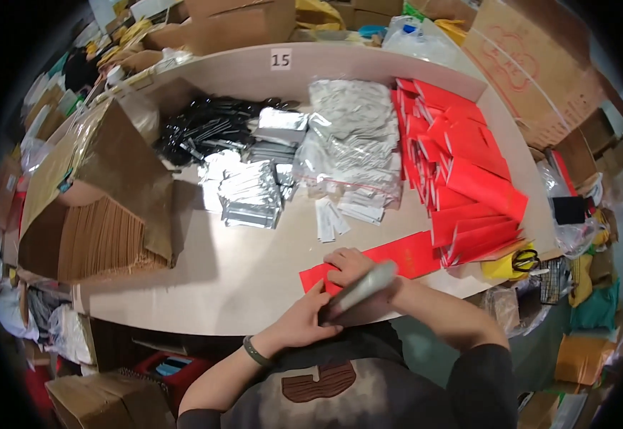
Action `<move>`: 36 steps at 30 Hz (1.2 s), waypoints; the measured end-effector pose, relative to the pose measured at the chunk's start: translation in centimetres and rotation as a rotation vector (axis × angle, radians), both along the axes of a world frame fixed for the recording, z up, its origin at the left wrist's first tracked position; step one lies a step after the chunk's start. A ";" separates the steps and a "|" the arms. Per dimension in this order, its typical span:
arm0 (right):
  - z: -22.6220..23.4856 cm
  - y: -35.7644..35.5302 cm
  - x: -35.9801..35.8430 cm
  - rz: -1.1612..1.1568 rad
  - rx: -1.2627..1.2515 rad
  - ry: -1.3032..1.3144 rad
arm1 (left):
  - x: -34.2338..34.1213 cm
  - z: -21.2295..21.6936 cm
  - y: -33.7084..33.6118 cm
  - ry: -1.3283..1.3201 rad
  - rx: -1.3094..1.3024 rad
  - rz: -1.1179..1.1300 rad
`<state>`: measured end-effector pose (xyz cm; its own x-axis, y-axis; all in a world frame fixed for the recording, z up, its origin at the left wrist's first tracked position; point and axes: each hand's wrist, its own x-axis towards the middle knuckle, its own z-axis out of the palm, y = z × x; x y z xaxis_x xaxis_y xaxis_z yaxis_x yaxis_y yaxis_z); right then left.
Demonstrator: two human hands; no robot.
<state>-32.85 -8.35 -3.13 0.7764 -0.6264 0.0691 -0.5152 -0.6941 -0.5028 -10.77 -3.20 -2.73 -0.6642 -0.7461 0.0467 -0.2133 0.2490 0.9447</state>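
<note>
My left hand (pixel 298 319) grips a long, flat, greyish-white item (pixel 363 289) between thumb and fingers at the table's front edge. Motion blurs this item, so its kind is unclear. Just beyond it, my right hand (pixel 350 267) has bent fingers over a flat red paper sleeve (pixel 314 277); what its fingertips hold is hidden. A second red sleeve (pixel 411 256) lies flat to the right, partly under the heap of red sleeves (pixel 472 161). White slips (pixel 331 219) rest just ahead of my hands.
Silver foil packets (pixel 251 196) and black packets (pixel 208 129) are piled centre-left. Beside them sits a clear bag of white packets (pixel 354 132). An open carton (pixel 129 171) of brown cardboard pieces stands at left. Black-handled scissors (pixel 524 260) lie at the right edge. A raised rim (pixel 369 61) borders the back.
</note>
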 end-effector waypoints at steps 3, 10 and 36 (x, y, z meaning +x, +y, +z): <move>-0.7 0.6 1.0 -0.049 -0.150 -0.025 | 1.9 1.6 -0.2 -0.260 0.258 0.140; -0.5 1.8 5.0 -0.529 0.088 0.261 | 5.8 0.0 0.7 -0.646 -0.147 0.546; -4.5 -10.0 16.2 -0.299 -0.216 -0.080 | 34.2 2.7 -7.8 -1.073 -0.385 0.954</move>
